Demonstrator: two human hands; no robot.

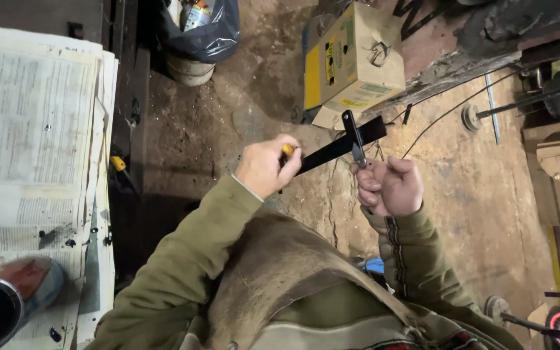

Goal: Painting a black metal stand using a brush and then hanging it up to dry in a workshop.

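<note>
Hands work mid-air over dirt floor (474, 194). Left hand (266, 166) fingers closed on yellow-handled brush (288, 150), touching black metal strip (338, 148); strip's long axis runs up-right. Right hand (390, 185) fingers clamp pliers (356, 146) gripping strip.

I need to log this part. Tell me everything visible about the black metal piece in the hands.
The black piece looks like flat metal strip, painted glossy black. A long bar runs slantwise, crossed near its far end by a shorter bar with a small hole near its tip. It is held in the air above the dirt floor. The right hand grips it from below; the left hand meets its lower end, holding something yellow-handled.
</note>
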